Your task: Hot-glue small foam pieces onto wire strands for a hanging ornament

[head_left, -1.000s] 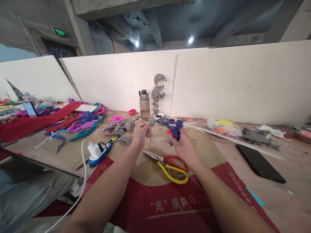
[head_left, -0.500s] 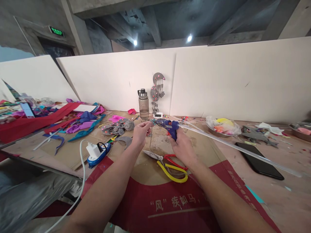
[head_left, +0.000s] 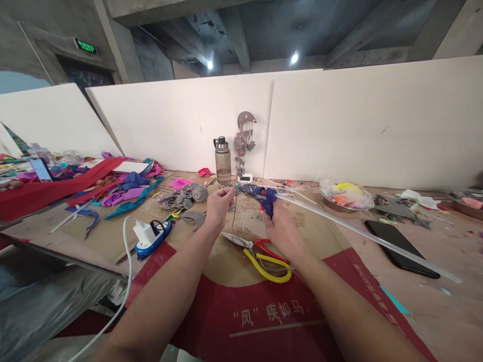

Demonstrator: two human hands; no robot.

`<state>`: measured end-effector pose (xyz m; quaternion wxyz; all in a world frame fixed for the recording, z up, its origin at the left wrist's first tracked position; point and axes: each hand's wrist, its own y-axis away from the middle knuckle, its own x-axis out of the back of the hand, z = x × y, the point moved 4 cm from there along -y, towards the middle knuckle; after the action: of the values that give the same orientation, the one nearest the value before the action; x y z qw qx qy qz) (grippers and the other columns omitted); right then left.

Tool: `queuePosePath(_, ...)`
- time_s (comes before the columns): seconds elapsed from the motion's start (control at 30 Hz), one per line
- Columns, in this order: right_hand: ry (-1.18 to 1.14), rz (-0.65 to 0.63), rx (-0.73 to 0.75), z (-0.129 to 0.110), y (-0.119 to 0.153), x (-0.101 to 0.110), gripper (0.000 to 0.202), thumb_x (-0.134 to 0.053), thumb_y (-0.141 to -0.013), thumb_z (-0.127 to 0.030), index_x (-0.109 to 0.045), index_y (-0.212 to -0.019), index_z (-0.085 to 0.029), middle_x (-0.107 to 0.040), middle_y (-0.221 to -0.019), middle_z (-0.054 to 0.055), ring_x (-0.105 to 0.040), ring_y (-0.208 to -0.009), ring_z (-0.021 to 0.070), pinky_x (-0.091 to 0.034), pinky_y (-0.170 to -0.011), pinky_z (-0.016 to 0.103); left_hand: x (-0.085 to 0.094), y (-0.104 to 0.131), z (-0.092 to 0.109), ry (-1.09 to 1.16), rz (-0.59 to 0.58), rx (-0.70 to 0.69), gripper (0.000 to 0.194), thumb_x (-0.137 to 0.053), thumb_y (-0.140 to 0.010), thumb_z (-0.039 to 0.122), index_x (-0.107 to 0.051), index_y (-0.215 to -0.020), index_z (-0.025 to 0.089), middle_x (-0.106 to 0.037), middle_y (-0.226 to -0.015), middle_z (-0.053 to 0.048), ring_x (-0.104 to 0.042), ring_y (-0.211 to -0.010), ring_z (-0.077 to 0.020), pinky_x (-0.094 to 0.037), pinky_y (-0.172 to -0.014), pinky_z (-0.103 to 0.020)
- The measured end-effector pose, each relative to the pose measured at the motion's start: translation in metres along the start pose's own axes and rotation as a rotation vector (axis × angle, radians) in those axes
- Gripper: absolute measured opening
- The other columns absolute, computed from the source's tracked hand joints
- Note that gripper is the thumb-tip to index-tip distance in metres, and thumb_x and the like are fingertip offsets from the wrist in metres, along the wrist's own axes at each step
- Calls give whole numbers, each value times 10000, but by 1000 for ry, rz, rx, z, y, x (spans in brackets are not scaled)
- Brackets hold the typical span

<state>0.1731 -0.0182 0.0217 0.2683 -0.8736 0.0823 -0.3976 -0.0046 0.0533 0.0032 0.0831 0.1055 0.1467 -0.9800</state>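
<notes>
My right hand (head_left: 284,225) is wrapped round the handle of a blue glue gun (head_left: 267,202). A long clear glue stick (head_left: 362,231) juts from its back end to the right. Just left of the nozzle, my left hand (head_left: 219,206) is closed in a pinch on a grey cord (head_left: 234,217), which hangs down toward the scissors. Whatever small piece sits at the fingertips by the nozzle is too small to make out. Scissors (head_left: 278,279) with red and yellow handles lie below, between my forearms. A grey crescent piece (head_left: 196,219) rests beside my left wrist.
A water bottle (head_left: 223,163) and a small digital clock (head_left: 245,178) stand behind my hands. A grey moon-shaped hanging ornament (head_left: 246,120) is against the white board. To the left lies a blue power strip (head_left: 151,243); to the right, a black phone (head_left: 396,246) under the glue stick.
The view has tilted very slightly, and the glue stick's far end has shifted a little left. Both hands keep the same grip and place.
</notes>
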Motion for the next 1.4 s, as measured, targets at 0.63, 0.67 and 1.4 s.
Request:
queuePosePath(0.63, 23, -3, -5, 1, 0, -1, 276, -419, -900, -275, -515, -1131, -156, -660, -1006, 153, -627, -938, 278, -493, -828, 406, 0, 1, 5, 13, 16, 10, 279, -746, -629, 389, -636, -624, 133, -478, -475, 33, -355, -420, -40, -225, -430, -188)
queuePosePath(0.67, 28, 0, 4, 0, 0, -1, 288, -418, -901, -277, -514, -1142, -153, -658, -1016, 157, -623, -953, 281, -491, -833, 408, 0, 0, 5, 18, 19, 9, 283, -750, -625, 392, -638, -626, 133, -479, -475, 33, -358, -423, -41, -226, -431, -189)
queuePosePath(1.4, 11, -2, -18, 2, 2, -2, 247, -433, -892, -272, -514, -1100, -166, -662, -976, 146, -631, -918, 276, -496, -817, 398, -1, 1, 6, 57, 18, 16, 272, -754, -616, 373, -623, -625, 134, -476, -478, 37, -365, -420, -40, -227, -426, -188)
